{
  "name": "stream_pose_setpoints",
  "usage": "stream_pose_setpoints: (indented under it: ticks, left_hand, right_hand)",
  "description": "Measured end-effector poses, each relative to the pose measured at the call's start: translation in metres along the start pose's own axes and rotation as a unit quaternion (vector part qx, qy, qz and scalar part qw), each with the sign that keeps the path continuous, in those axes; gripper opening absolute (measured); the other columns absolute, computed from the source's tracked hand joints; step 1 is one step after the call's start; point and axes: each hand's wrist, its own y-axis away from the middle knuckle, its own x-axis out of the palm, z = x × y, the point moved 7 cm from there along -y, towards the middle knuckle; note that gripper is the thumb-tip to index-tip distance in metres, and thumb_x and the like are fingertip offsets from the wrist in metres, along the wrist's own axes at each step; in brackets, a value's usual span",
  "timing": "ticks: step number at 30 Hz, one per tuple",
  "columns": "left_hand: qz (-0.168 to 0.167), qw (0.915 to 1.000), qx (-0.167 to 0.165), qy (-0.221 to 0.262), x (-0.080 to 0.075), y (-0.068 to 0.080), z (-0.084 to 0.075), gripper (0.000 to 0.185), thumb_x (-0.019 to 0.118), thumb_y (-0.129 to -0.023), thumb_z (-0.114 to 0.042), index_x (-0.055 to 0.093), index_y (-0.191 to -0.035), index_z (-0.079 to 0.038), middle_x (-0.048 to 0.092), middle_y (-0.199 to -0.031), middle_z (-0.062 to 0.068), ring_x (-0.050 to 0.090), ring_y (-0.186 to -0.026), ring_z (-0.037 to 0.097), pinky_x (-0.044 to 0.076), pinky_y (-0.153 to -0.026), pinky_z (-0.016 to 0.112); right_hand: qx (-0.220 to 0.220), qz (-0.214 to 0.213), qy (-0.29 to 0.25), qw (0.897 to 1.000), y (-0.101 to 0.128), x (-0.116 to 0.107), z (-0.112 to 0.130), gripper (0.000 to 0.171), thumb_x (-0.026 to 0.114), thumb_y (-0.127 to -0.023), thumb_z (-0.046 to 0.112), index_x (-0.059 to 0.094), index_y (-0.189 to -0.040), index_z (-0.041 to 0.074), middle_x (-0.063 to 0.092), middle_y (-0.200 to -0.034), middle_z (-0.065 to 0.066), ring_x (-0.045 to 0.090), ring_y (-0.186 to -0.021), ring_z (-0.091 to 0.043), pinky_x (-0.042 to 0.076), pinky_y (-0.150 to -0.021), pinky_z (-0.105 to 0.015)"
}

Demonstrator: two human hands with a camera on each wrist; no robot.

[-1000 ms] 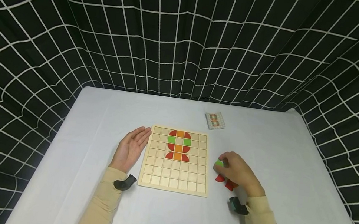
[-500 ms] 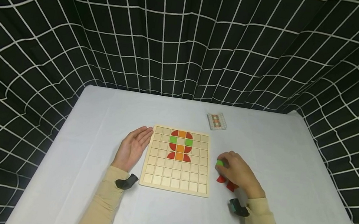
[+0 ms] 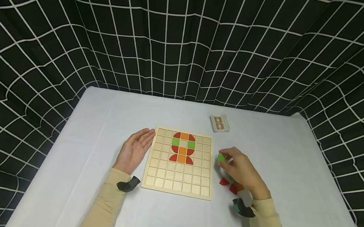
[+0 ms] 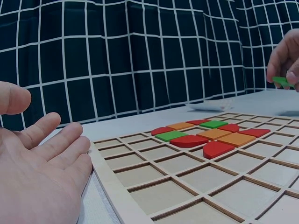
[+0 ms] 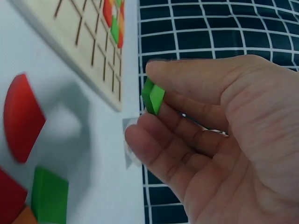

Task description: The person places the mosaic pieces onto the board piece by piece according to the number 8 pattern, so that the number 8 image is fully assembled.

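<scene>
My right hand point(image 3: 242, 170) pinches a small green square tile point(image 5: 153, 96) between thumb and fingertips, just off the right edge of a wooden grid board point(image 3: 161, 173). In the right wrist view the tile is lifted off the table. My left hand point(image 3: 132, 151) lies palm up with its fingers straight, fingertips right at the board's left edge; it holds nothing. On the board, red quarter-round tiles point(image 4: 218, 149), orange square tiles point(image 4: 237, 139) and green square tiles point(image 4: 170, 136) form a figure in the upper middle cells.
Beneath my right hand lie loose pieces: a red quarter-round point(image 5: 23, 119), another red tile point(image 3: 233, 188), a green tile point(image 5: 50, 196) and an orange one point(image 3: 239, 188). Behind the board sits a small stack of pattern cards point(image 3: 219, 123). A black gridded curtain point(image 3: 190, 46) hangs beyond the white table.
My right hand has risen from the loose pieces and shifted slightly away from me with the green tile, uncovering more of them. The left hand stays at the board's edge.
</scene>
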Motion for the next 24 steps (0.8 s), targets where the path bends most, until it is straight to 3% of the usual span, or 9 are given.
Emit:
stream_pose_setpoints:
  ticks: [14,24]
  left_hand:
    - [-0.004,1.0,-0.001,0.0,-0.001,0.0,0.0,0.053,0.029,-0.113,-0.027,0.018,-0.154,0.005,0.026,-0.165,0.02,0.027,-0.155,0.027,0.023,-0.132,0.031]
    - [0.006,1.0,-0.001,0.006,0.0,0.0,0.0,0.054,0.027,-0.113,-0.026,0.015,-0.155,0.005,0.023,-0.165,0.02,0.025,-0.156,0.027,0.022,-0.132,0.032]
  right_hand:
    - [-0.042,0.008,-0.031,0.999,-0.005,0.007,0.033,0.034,0.07,-0.094,0.014,0.068,-0.125,0.002,0.067,-0.115,-0.005,0.064,-0.103,-0.025,0.06,-0.089,-0.044]
    - [-0.053,0.011,-0.017,0.998,-0.01,0.015,0.046,0.034,0.073,-0.092,0.016,0.07,-0.124,0.005,0.066,-0.11,-0.004,0.061,-0.102,-0.026,0.06,-0.088,-0.047]
